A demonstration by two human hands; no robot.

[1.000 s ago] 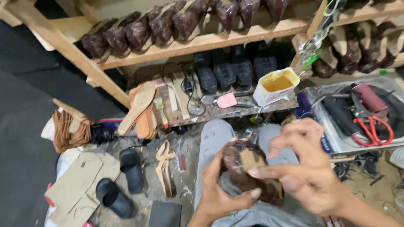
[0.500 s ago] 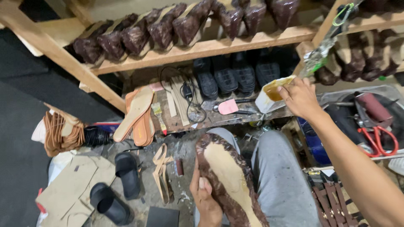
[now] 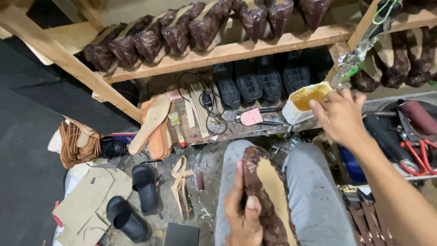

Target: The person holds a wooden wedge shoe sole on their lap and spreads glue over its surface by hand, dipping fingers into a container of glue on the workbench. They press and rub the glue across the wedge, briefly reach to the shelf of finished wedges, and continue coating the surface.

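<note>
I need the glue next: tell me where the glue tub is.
In the head view, the white glue tub sits upper right on the low wooden bench, beside the pink scraper, with the right hand at its rim.

Wooden shelf [image 3: 236, 52] overhead, diagonal wooden brace [image 3: 68, 64] – dusty concrete floor [image 3: 205, 182] – dim workshop corner.

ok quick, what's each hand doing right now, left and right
Left hand: closed around the dark brown shoe upper, sole side up, over the lap.
Right hand: fingers open, reaching into the white tub of amber glue; holding nothing that shows.
</note>
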